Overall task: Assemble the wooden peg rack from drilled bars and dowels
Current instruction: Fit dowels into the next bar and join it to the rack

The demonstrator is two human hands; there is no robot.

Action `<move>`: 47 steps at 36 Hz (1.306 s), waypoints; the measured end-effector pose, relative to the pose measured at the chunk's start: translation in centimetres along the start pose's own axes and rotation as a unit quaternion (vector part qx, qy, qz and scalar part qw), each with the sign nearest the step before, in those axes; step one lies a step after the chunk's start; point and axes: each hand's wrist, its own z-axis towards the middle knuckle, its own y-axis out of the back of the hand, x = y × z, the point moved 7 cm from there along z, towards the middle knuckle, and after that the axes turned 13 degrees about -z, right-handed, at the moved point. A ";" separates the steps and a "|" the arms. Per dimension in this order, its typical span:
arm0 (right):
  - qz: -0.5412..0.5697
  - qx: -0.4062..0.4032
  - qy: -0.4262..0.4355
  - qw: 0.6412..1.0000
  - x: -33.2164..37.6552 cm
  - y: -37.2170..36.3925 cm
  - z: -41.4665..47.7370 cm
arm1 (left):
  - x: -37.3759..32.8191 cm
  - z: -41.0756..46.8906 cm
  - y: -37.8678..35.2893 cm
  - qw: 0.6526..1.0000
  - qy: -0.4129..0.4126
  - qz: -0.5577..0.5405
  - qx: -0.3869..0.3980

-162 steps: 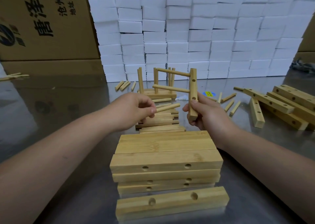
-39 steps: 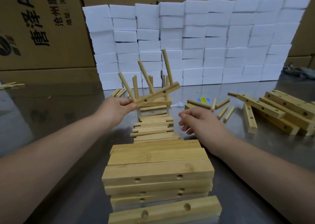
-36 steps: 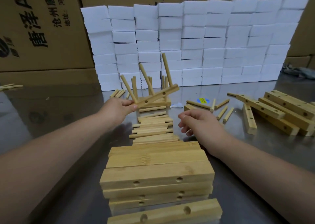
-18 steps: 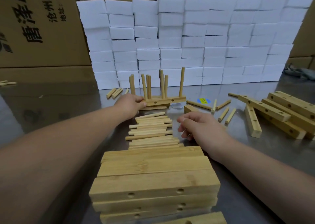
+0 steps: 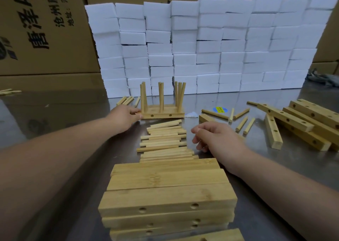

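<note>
Progress first: one peg rack [image 5: 162, 112] stood on the table [image 5: 55, 123], beyond the pile of loose dowels [image 5: 163, 139] and just in front of the wall of white foam blocks [image 5: 201, 48]. Pegs were seated in three clusters, left, mid and right. Two side holes on the near face showed empty, so I couldn't say whether this unit was fully done; I judged it close.

Plenty was left. A stack of drilled bars [image 5: 165, 191] lay nearest me, more bars [image 5: 302, 121] were heaped at far right, and short dowels [image 5: 242, 123] were scattered btwn them. I read that as stock for more racks.

Orientation: the rack's base ran left-to-right across my view, long axis roughly parallel to the foam wall. Pegs pointed up, approx vertical; the right cluster fanned slightly.

Hands: my left hand [image 5: 124, 117] had its fingertips at the left end of the base. Whether it pinched the base or only touched it, I couldn't tell. My right hand [image 5: 212, 136] hovered just right of the dowel pile, fingers loosely curled, holding nothing.
</note>
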 end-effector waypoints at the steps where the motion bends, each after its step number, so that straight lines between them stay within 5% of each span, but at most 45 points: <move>1: 0.001 -0.001 0.000 1.000 0.0 0.0 0.0 | 0.1 0.0 0.0 1.000 -0.001 0.005 -0.002; 47: -0.011 0.002 0.002 1.000 0.2 0.1 -0.1 | -1.4 3.2 -2.3 0.991 -0.013 0.101 -0.083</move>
